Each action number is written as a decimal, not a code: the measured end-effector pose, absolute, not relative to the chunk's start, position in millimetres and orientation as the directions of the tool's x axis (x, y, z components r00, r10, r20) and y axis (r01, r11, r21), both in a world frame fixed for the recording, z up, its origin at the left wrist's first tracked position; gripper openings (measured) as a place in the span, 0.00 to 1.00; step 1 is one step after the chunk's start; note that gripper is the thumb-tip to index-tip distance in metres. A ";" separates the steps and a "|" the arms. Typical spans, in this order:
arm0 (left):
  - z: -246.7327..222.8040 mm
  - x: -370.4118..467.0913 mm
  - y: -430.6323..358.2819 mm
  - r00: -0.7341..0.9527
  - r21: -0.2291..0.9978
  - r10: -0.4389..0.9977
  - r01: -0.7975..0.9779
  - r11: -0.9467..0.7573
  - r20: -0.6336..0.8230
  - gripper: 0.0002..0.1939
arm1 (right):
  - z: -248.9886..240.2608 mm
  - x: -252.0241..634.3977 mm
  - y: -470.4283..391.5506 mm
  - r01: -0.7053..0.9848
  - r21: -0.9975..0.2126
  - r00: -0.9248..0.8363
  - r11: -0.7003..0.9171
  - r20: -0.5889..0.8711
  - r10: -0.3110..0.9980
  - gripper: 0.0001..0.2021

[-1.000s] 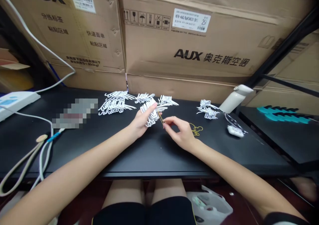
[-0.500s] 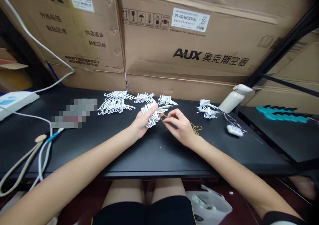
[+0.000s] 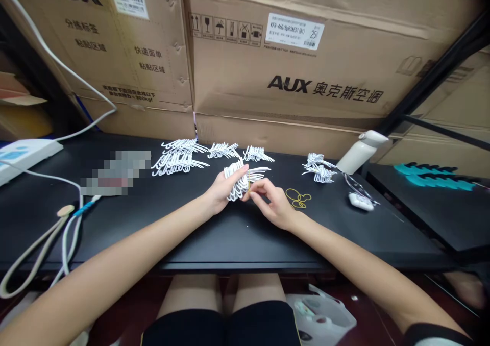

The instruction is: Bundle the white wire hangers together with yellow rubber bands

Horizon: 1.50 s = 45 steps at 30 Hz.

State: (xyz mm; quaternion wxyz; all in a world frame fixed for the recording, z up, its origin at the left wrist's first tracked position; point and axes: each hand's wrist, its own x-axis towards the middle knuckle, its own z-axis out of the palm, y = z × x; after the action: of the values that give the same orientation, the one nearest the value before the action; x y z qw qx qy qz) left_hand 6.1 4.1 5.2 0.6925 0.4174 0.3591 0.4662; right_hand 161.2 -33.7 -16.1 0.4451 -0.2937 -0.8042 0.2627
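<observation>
My left hand (image 3: 222,192) is closed around a bundle of white wire hooks (image 3: 236,182), thumb on top, with the straight ends pointing right. A yellow rubber band (image 3: 249,181) lies across the bundle near those ends. My right hand (image 3: 271,203) pinches the band at the bundle's right side, its fingertips close to the left ones. Several loose yellow rubber bands (image 3: 298,198) rest on the black table just right of my right hand. Behind my hands lie more white hook bundles (image 3: 176,157), and another pair of bundles (image 3: 320,172) sits further right.
Large cardboard boxes (image 3: 287,101) stand along the back of the table (image 3: 229,244). To the right are a white bottle (image 3: 358,154) and a small white case (image 3: 361,201). A power strip (image 3: 26,157), cables (image 3: 66,239) and a blurred flat item (image 3: 118,175) occupy the left.
The hook bundle and my left hand have shifted slightly right. My right hand has brought the rubber band across the bundle, and the loose bands on the table show more fully.
</observation>
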 end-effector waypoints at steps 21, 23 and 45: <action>4.0 2.2 7.3 0.444 0.961 0.885 -0.152 0.231 -0.142 0.13 | 14.0 181.1 -23.2 -0.007 -0.945 -0.187 0.326 0.321 0.928 0.12; 4.3 1.5 5.5 0.545 0.967 0.829 -0.118 0.227 -0.128 0.12 | 13.7 183.6 -20.8 -0.036 -0.963 -0.246 0.267 0.267 0.932 0.13; 1.8 -2.3 2.4 0.656 0.969 0.750 -0.227 0.098 0.078 0.18 | 13.1 177.8 -31.6 -0.352 -0.900 -0.084 0.257 0.304 0.949 0.07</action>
State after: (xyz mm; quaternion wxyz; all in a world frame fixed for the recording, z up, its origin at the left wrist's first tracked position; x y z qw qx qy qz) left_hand -2.3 2.4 1.8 0.7050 0.5755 0.2275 0.3465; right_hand 177.8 -31.6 13.1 0.6094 -0.2945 -0.5070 0.5337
